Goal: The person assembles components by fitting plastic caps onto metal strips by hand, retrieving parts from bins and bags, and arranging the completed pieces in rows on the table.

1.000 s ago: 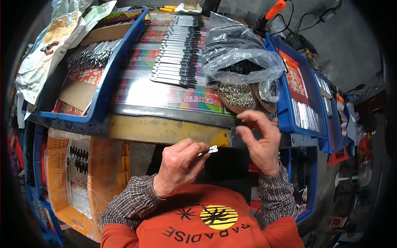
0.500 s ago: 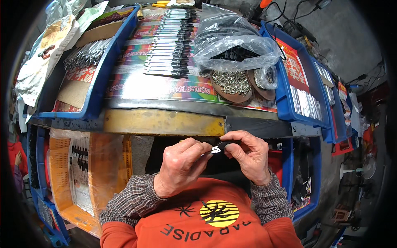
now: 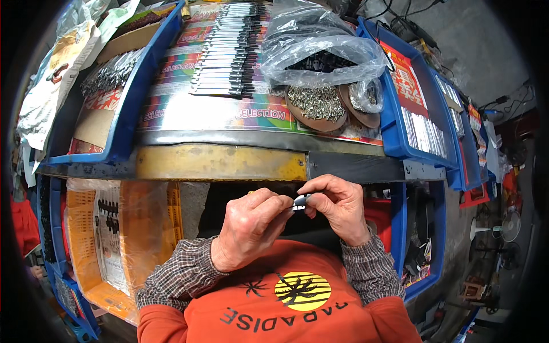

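2 hands meet just below the bench edge (image 3: 229,163), in front of my chest. My left hand (image 3: 251,228) and my right hand (image 3: 337,208) both close on 1 small metal piece (image 3: 298,201), which shows only as a short silvery sliver between the fingertips. Its long axis runs roughly left to right, from 1 hand toward the other, tilted slightly upward to the right. The left thumb and forefinger are pressed together on its left end; the right fingers curl over and pinch its right end (how far they cover it I cannot tell). Neither hand is nearer: the piece touches both and bridges the narrow gap between them.

Above, on the bench, 1 row of finished dark-and-silver strips (image 3: 226,51) lies side by side on a printed foil sheet (image 3: 229,117), well apart from my hands. To their right sits a clear plastic bag (image 3: 320,46), and below it a round dish of small metal clips (image 3: 315,106). Blue trays (image 3: 412,131) flank the bench on both sides.
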### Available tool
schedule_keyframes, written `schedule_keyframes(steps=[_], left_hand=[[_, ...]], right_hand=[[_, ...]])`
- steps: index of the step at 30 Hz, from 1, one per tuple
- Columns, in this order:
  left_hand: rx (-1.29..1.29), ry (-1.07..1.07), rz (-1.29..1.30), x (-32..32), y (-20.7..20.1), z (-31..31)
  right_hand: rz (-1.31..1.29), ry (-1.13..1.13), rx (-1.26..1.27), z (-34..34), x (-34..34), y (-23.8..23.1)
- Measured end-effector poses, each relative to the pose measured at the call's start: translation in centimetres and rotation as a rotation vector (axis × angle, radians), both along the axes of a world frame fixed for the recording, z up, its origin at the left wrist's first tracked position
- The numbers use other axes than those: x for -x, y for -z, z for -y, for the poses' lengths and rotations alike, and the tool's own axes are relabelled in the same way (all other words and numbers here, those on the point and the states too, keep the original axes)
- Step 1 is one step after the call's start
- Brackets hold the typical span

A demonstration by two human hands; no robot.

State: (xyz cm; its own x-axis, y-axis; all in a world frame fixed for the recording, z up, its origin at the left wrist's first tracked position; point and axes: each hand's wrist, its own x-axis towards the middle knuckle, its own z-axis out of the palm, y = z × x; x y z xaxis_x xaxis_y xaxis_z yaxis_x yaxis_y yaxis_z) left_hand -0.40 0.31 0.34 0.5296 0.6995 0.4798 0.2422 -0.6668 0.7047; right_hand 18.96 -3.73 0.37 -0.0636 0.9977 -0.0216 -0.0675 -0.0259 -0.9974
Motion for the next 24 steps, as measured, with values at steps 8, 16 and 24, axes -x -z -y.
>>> schedule_keyframes(steps=[8,16,24], left_hand=[[-0.008,0.025,0.023,0.1,1.9,0.5],[0.074,0.067,0.026,0.4,3.8,1.4],[0.137,0.085,0.005,0.7,5.0,2.0]], right_hand=[[0.024,-0.113,-0.064,0.0,-0.3,1.6],[0.096,-0.172,-0.068,0.8,-0.4,3.2],[0.178,-0.210,-0.105,2.0,-0.6,4.4]])
